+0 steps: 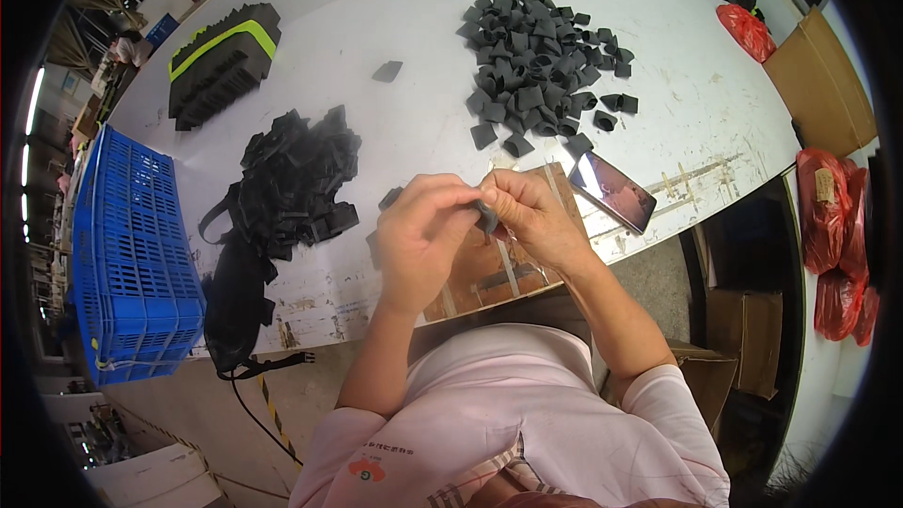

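Observation:
Close together over the near edge of the table (423, 122), my left hand (419, 240) and my right hand (538, 218) pinch a small dark grey fabric piece (486, 217) between them. The fingers cover most of that piece, so its full shape is hidden. Below the hands lies a brown wooden board (484, 277) set at the table's edge. Beyond my right hand spreads a large heap of small dark grey fabric loops (531, 66). Part of another dark piece (391, 197) shows just behind my left hand.
At left are a tangled black strap pile (292, 179), a blue plastic crate (136, 263) and a grey stack with a neon yellow band (226, 66). A phone (613, 190) lies right of my hands. Red bags (832, 235) and cardboard (818, 85) stand far right.

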Demonstrator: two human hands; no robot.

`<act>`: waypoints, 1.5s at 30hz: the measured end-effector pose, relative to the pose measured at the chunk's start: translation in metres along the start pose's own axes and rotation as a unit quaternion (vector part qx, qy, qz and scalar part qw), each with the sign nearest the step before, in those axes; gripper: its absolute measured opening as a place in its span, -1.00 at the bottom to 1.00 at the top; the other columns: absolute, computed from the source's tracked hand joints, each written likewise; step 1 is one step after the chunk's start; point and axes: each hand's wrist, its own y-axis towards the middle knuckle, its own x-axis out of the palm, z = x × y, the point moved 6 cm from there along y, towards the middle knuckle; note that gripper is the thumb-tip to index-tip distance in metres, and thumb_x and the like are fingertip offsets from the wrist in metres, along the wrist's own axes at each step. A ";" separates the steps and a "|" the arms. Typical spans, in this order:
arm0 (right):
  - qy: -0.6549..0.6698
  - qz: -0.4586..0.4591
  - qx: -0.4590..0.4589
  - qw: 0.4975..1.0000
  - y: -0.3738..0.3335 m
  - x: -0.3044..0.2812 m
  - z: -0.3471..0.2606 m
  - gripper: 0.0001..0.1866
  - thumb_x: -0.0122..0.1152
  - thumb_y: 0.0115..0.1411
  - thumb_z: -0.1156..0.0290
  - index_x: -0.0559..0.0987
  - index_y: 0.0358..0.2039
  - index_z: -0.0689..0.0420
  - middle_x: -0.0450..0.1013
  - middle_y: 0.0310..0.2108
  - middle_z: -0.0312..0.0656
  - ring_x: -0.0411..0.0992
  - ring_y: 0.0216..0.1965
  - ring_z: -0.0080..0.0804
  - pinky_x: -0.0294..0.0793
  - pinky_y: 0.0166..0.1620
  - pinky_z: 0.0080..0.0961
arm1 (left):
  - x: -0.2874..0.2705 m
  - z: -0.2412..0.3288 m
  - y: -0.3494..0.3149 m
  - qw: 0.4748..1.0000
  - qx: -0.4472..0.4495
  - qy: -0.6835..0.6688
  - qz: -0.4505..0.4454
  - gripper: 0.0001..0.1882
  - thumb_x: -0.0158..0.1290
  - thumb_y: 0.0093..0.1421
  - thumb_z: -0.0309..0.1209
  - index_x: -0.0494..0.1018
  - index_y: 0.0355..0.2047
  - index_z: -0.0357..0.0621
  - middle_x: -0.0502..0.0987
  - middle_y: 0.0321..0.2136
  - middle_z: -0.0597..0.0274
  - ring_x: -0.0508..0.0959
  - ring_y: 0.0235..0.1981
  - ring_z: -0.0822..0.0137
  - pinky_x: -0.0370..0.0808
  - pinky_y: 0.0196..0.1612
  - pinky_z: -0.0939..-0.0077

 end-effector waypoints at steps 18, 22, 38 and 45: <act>-0.423 0.108 -0.367 0.821 -0.030 0.011 -0.048 -0.77 0.15 -0.28 0.63 0.46 -0.48 0.27 0.31 -0.61 -0.18 0.29 -0.56 -0.30 0.30 -0.54 -0.47 | 0.006 0.002 -0.005 0.998 -0.003 -0.054 0.037 -0.85 0.07 -0.02 -0.64 0.42 -0.38 -0.35 0.40 -0.41 0.18 0.37 -0.41 0.47 0.33 -0.30 0.66; -0.407 0.100 -0.292 0.860 -0.029 0.012 -0.052 -0.80 0.19 -0.20 0.59 0.46 -0.46 0.26 0.34 -0.59 -0.16 0.30 -0.56 -0.28 0.32 -0.51 -0.45 | 0.009 -0.003 0.002 0.998 -0.020 -0.051 -0.026 -0.86 0.06 -0.07 -0.64 0.46 -0.43 -0.29 0.42 -0.42 0.18 0.42 -0.37 0.42 0.36 -0.31 0.64; -0.464 0.134 -0.410 0.774 -0.035 0.020 -0.059 -0.73 0.16 -0.33 0.68 0.45 -0.49 0.26 0.31 -0.61 -0.20 0.27 -0.60 -0.34 0.26 -0.62 -0.53 | -0.001 -0.032 -0.035 0.915 -0.157 -0.343 0.142 -0.93 -0.03 0.10 -0.54 0.41 -0.39 -0.26 0.43 -0.36 0.14 0.41 -0.31 0.35 0.34 -0.15 0.46; -0.489 0.106 -0.328 0.802 -0.035 0.023 -0.055 -0.81 0.17 -0.16 0.68 0.45 -0.45 0.27 0.32 -0.58 -0.15 0.29 -0.60 -0.29 0.24 -0.59 -0.47 | -0.008 -0.014 -0.012 0.974 -0.118 -0.170 0.087 -0.83 -0.01 0.00 -0.63 0.45 -0.34 -0.31 0.45 -0.40 0.22 0.42 -0.35 0.47 0.32 -0.28 0.69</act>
